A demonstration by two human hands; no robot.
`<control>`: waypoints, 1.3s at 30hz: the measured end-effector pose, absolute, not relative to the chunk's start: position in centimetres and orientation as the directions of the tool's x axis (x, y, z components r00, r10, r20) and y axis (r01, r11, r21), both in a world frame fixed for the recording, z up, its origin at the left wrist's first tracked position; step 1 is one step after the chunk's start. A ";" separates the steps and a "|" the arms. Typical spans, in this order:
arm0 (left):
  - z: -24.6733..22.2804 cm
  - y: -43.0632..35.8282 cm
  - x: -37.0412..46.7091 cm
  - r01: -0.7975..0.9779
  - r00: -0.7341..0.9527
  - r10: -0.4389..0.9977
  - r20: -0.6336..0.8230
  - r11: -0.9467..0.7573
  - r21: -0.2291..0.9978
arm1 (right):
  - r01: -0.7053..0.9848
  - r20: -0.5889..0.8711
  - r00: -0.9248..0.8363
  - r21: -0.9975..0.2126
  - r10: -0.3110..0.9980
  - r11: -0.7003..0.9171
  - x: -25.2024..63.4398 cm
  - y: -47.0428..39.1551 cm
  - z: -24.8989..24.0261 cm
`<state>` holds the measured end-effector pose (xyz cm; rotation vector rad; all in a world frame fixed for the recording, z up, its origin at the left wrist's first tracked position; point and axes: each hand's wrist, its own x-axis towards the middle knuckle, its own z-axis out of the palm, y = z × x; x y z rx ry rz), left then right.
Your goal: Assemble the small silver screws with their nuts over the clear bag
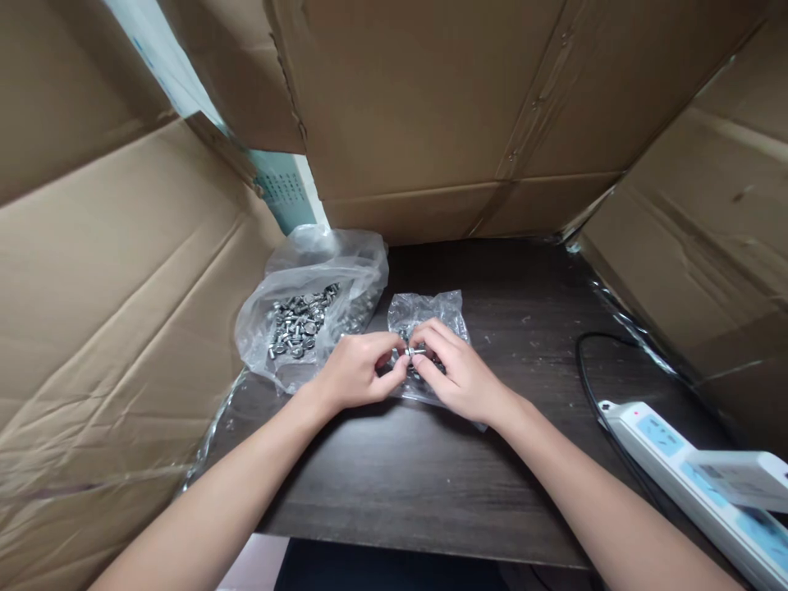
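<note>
Hands together over small bag, fingertips clamped on metal screw.

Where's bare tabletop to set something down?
Tabletop is bare, specks aside, between the forearms, and from the small bag rightward to the black cable. Crowded: left, the big bag of metal parts; centre, left hand and right hand; right, the power strip.

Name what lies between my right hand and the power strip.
Dark tabletop, then a black cable along the power strip; the head view shows it.
</note>
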<state>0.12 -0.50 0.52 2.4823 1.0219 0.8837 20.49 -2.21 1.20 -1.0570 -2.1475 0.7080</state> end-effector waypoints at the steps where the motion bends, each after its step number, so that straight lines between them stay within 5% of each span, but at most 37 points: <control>1: 0.5 -0.5 0.1 0.524 0.553 0.717 0.426 -0.696 0.491 | 0.481 0.305 -0.480 -0.693 0.822 0.538 20.5 -2.2 1.2; 39: 0.7 -0.5 -0.1 0.531 0.570 0.723 0.390 -0.687 0.497 | 0.465 0.342 -0.475 -0.686 0.811 0.560 20.4 -2.1 1.0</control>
